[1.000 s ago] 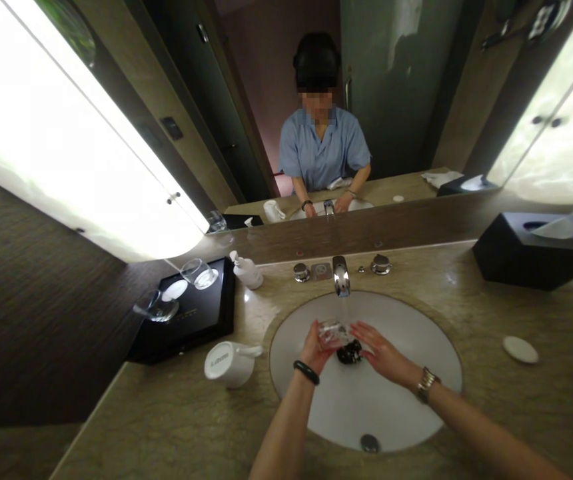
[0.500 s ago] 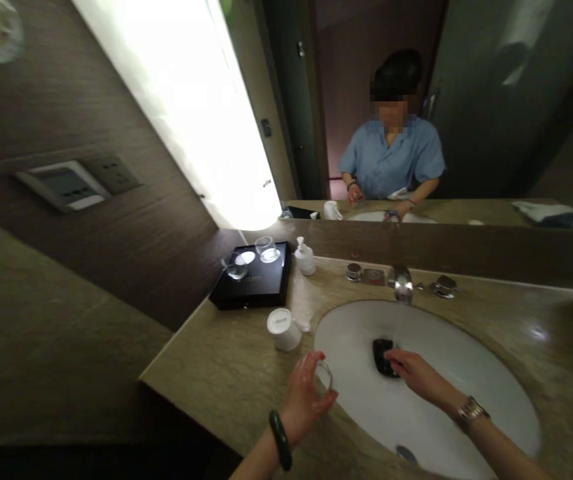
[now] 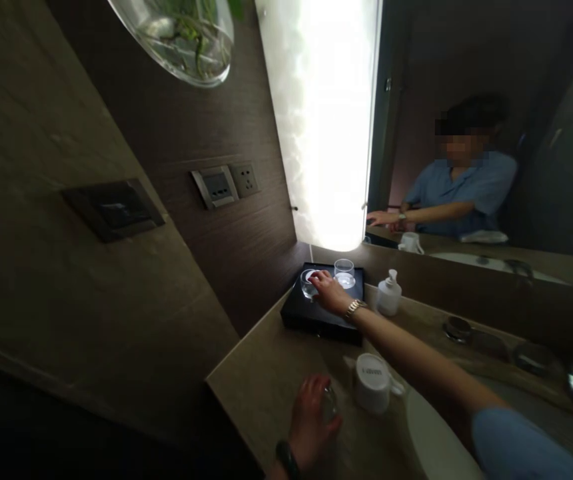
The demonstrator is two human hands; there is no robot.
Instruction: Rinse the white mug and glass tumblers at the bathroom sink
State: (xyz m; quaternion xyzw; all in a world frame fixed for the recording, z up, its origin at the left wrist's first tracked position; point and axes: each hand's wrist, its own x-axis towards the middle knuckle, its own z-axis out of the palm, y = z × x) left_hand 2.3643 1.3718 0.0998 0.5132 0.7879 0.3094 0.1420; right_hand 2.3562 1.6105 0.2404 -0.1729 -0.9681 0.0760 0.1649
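Note:
My left hand (image 3: pixel 310 417) rests on the beige counter (image 3: pixel 261 390), wrapped around a clear glass (image 3: pixel 329 403) that stands beside a white mug (image 3: pixel 372 383) lying on its side. My right hand (image 3: pixel 327 291) reaches across to the black tray (image 3: pixel 316 317) at the back left corner and its fingers touch a clear glass (image 3: pixel 308 285) on the tray. Another clear glass (image 3: pixel 344 273) stands upright on the tray just behind the hand.
A white soap dispenser (image 3: pixel 389 294) stands right of the tray. The sink basin (image 3: pixel 429 433) edge and chrome tap fittings (image 3: pixel 459 329) lie to the right. A lit wall panel, mirror, wall sockets (image 3: pixel 224 184) and a hanging glass plant bowl (image 3: pixel 181 37) are above.
The view swung left from the sink. My left hand carried the glass from under the tap to the counter. My right hand left the sink and reached to the tray's glass.

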